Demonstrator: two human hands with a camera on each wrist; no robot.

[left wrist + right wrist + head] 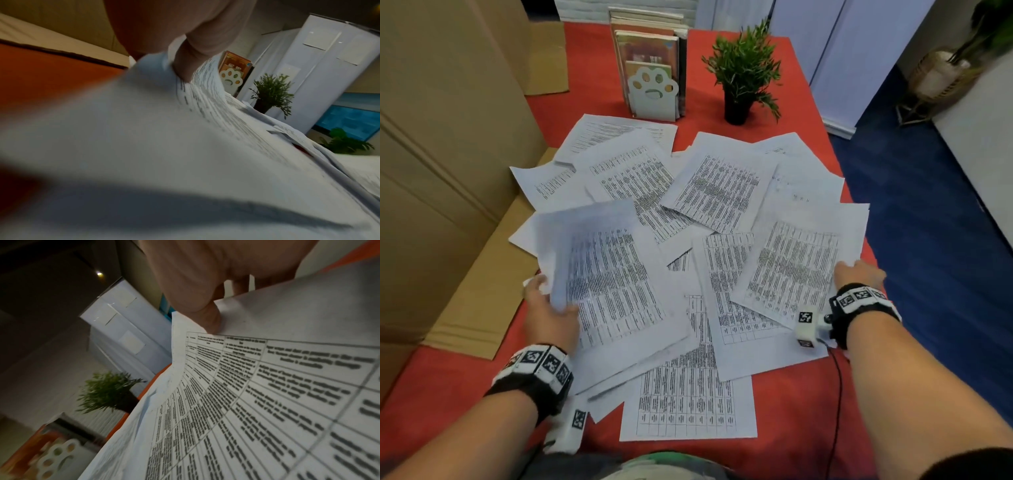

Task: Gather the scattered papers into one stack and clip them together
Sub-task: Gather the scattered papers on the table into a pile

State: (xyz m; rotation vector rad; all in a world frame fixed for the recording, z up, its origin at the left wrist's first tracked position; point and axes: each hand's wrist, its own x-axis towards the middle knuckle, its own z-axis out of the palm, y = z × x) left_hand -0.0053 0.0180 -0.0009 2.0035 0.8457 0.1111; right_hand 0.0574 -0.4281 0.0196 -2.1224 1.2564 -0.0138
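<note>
Several printed sheets lie scattered and overlapping on the red table. My left hand grips the left edge of a few sheets, thumb on top, and their far end curls up off the pile. In the left wrist view the thumb presses on the curled paper. My right hand pinches the right edge of a printed sheet near the table's right side. The right wrist view shows the thumb on that sheet and fingers under it. No clip is in view.
A paw-shaped bookend with books stands at the back, a small potted plant to its right. Cardboard boxes line the left side. The table's right edge drops to blue floor. A cable trails from my right wrist.
</note>
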